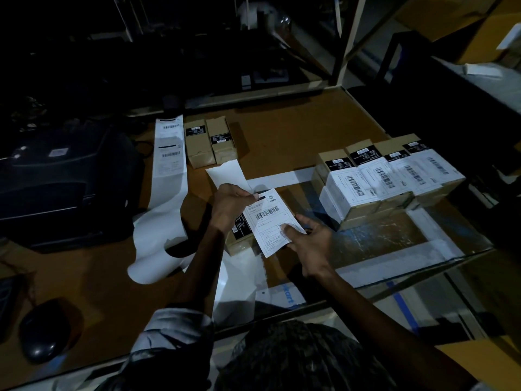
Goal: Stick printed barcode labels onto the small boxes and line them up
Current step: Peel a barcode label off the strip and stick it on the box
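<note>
You are working over the brown table [296, 122], and well beyond your right hand [313, 244] a row of labelled boxes [389, 179] is already standing in a line, while beyond your left hand [229, 206] two bare boxes [210, 142] are waiting beside the long label strip [169, 176]. Under both hands the small box [239, 235] is lying, and the barcode label [272, 221] is resting over its top, tilted against the box edges. Your left hand is pinching the far corner of the label; your right thumb is pressing the near part, the other fingers spread. I judge the danger is a crooked or wrinkled label: if you are pressing before squaring it, the near end overhanging the box can fold or trap air.
</note>
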A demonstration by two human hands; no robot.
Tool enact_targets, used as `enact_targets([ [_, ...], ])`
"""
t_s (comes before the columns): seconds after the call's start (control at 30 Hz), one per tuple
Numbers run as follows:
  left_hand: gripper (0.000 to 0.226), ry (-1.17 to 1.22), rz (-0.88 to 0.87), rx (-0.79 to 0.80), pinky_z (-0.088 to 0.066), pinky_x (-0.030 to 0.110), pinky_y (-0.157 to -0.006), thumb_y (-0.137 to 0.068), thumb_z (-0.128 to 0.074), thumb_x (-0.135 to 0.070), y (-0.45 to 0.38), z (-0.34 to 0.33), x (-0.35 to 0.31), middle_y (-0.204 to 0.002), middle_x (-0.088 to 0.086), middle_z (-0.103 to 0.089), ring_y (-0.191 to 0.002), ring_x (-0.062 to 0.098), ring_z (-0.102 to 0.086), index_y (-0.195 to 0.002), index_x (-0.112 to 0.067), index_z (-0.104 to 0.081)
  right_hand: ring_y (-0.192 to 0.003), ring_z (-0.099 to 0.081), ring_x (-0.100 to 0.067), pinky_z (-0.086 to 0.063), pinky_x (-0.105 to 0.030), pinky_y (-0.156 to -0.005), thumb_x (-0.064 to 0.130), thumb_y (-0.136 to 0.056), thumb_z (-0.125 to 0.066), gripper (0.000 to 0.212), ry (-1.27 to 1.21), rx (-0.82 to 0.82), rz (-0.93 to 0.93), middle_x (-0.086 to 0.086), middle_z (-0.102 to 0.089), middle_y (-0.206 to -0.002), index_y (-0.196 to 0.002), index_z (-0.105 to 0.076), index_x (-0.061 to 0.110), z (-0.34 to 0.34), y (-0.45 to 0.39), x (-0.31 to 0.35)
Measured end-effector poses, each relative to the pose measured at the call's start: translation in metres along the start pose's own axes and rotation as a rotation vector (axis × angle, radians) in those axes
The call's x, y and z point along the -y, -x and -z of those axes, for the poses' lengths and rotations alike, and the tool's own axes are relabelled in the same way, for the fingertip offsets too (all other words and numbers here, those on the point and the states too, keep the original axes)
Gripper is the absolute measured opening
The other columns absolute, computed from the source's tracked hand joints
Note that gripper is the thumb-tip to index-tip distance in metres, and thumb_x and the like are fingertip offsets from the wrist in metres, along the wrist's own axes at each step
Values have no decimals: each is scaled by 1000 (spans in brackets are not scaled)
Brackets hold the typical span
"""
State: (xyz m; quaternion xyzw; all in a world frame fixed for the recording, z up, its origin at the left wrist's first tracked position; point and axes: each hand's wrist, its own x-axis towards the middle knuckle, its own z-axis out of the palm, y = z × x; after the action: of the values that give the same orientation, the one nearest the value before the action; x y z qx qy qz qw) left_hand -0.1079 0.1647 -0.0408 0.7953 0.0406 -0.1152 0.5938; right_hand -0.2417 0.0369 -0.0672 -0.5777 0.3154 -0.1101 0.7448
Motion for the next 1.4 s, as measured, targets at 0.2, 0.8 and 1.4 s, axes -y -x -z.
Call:
enact_targets([
  [0.2,33,-7,-26,8,-59,47,-86,-73,-87,-11,-6,-1,6,-71,-1,-67,-85,30,-71,-55,-20,-61,-87,-76,-19,-64,-37,-73,-5,-85,-73,29,6,12,28,-5,-75,-100,-96,-67,21,-1,1,1],
  [0.8,16,-78,-75,22,-57,30,-70,-75,-87,-18,-23,-4,24,-77,2,-75,-72,16,-71,-69,-11,-75,-86,-76,-19,-63,-45,-78,-5,-86,-73,29,34,22,48,6,-76,-86,-86,-69,24,0,0,-1],
  [1.4,21,-198,-207,14,-53,30,-66,-78,-85,-29,-21,-5,35,-74,0,-73,-73,15,-70,-70,-14,-73,-84,-75,-13,-63,-34,-71,-4,-83,-76,36,52,-5,24,-2,-73,-101,-109,-64,19,2,-9,-8],
])
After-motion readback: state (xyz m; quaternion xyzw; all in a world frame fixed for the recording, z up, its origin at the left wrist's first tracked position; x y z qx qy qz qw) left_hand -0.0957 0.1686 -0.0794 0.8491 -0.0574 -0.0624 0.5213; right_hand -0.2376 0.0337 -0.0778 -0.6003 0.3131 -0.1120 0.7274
